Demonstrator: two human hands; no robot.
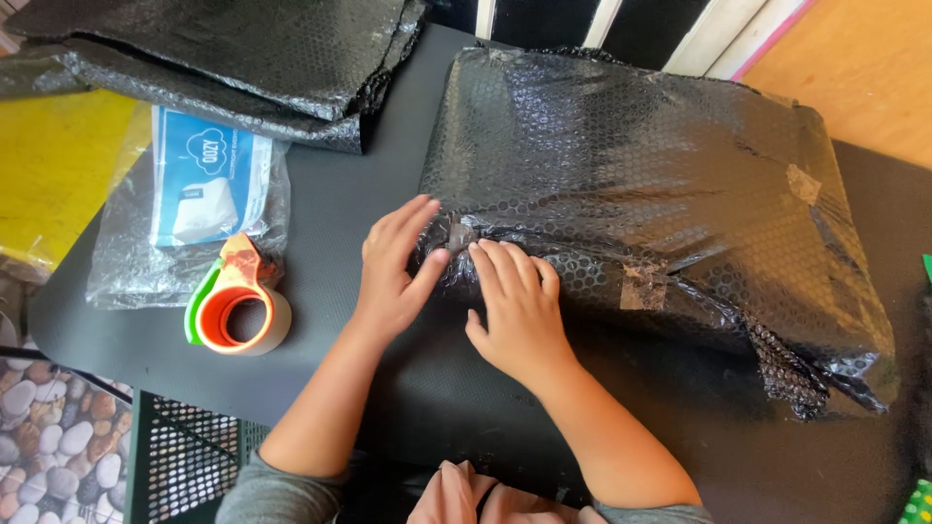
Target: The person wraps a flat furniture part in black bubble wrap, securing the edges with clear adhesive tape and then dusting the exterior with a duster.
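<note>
A large parcel wrapped in black bubble wrap point(641, 165) lies on a dark table point(340, 194). Pieces of clear tape point(643, 286) hold its folds along the near side. My left hand point(393, 272) presses flat on the parcel's near left corner, thumb against a strip of tape there. Beside it, my right hand point(516, 306) lies flat with its fingers spread on the wrap's near edge. Neither hand grips anything.
An orange and green tape dispenser point(236, 311) with a clear roll stands left of my left hand. Behind it lies a clear bag with a blue and white packet point(199, 194). Folded black bubble wrap point(243, 58) is stacked at the back left. A black mesh stand point(184, 456) sits below the table edge.
</note>
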